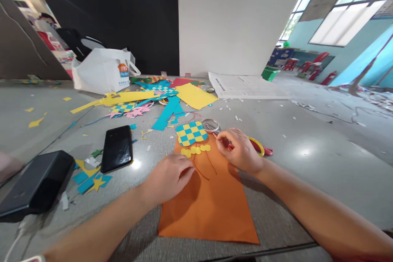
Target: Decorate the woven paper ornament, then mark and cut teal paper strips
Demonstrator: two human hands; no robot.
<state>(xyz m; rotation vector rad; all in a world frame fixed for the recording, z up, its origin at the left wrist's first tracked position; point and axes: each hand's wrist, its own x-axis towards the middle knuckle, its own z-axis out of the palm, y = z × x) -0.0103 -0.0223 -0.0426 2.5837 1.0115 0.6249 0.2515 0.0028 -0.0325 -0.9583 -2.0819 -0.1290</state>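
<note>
Shows a bare left hand (168, 176) and a bare right hand (241, 151), with rounded knuckles and narrow wrists. Leaves the left forearm (119, 219) and right forearm (310, 206) uncovered, smooth and widening away from the wrist. Seems to wear a pale, round-cornered item (35, 258) on the left arm — too cropped to identify. Carries a trace of dark red (376, 258) at the lower right — possibly a sleeve edge.

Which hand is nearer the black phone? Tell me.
Left. The left hand is right of the phone, at the edge of the orange sheet; the right hand is farther right, past the checkered piece.
</note>
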